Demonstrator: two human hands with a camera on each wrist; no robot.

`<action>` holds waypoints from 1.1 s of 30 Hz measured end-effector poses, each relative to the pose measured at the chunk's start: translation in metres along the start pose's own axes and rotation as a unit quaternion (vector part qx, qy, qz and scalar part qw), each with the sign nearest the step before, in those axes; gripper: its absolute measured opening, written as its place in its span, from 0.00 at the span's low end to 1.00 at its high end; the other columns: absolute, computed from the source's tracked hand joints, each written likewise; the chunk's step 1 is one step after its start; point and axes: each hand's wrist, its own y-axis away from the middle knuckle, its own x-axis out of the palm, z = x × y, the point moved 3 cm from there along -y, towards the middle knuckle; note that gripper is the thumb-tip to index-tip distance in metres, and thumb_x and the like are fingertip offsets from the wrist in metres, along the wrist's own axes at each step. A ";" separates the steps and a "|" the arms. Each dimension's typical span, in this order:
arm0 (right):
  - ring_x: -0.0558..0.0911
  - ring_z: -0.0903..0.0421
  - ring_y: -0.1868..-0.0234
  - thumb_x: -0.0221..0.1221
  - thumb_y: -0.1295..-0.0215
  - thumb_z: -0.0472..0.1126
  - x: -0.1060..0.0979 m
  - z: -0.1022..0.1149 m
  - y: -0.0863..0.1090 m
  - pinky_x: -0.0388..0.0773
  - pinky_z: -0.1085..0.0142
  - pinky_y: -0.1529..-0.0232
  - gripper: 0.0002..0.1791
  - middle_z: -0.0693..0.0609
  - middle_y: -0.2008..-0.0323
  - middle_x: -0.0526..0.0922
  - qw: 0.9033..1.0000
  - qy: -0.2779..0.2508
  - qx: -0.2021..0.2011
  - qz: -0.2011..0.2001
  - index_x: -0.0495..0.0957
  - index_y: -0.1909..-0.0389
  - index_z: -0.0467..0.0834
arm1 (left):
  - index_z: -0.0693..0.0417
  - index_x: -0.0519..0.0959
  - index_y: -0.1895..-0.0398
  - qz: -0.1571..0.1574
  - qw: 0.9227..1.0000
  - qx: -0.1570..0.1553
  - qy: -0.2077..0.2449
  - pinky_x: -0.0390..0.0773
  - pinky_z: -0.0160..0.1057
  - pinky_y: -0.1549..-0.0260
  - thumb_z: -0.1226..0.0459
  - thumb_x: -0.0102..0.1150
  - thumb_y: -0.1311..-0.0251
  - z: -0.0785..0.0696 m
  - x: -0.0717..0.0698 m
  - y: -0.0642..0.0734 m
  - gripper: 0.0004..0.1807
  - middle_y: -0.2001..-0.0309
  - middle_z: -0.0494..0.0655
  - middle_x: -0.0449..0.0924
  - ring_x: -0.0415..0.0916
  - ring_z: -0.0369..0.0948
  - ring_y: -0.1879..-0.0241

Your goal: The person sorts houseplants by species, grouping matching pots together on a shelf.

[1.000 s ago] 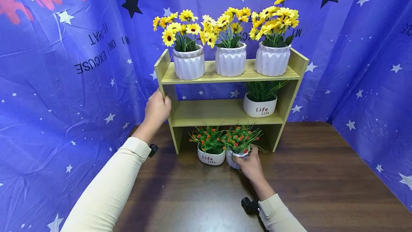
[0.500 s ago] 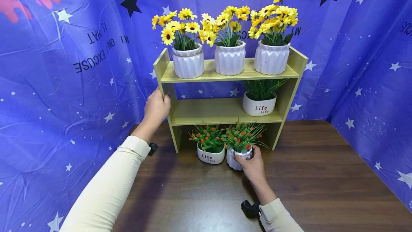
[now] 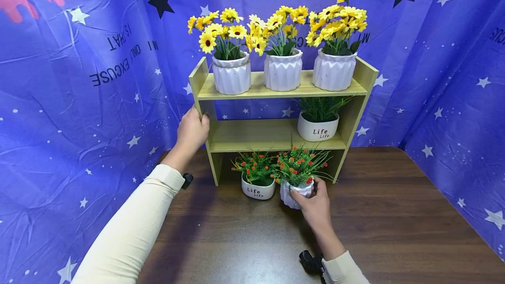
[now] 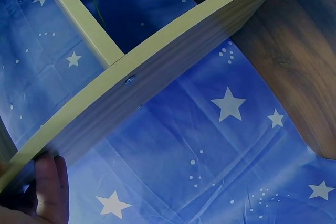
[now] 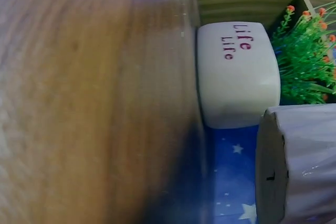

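Note:
A three-tier wooden shelf [image 3: 256,137] stands on the table. My left hand [image 3: 192,128] grips its left side panel [image 3: 214,165]; in the left wrist view the fingers [image 4: 48,184] lie against the panel's outer face. In front of the bottom tier, my right hand [image 3: 317,208] holds a white fluted flowerpot [image 3: 289,197] with small red flowers and grassy leaves, thumb on the near side. The right wrist view shows part of the pot's underside [image 5: 270,177]. Left of it sits a white oval "Life" planter [image 3: 258,190], also with red flowers.
Several white fluted pots, among them a middle one [image 3: 282,72], hold yellow daisies on the top tier. A grass-filled "Life" planter [image 3: 318,128] sits right on the middle tier. Brown tabletop [image 3: 236,244] extends in front. A blue starred curtain [image 3: 79,122] hangs around.
The right hand has moved slightly right with the fluted flowerpot, and the gap to the "Life" planter has widened. The left hand stays on the side panel.

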 end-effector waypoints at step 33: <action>0.78 0.52 0.56 0.71 0.45 0.37 -0.017 0.099 -0.046 0.75 0.75 0.65 0.36 0.39 0.52 0.80 0.994 -0.029 -0.102 0.012 0.66 0.37 0.39 | 0.62 0.74 0.49 0.004 1.000 -0.008 -0.010 0.73 0.64 0.56 0.61 0.47 0.30 -0.003 0.000 0.001 0.15 0.49 0.64 0.79 0.77 0.65 0.50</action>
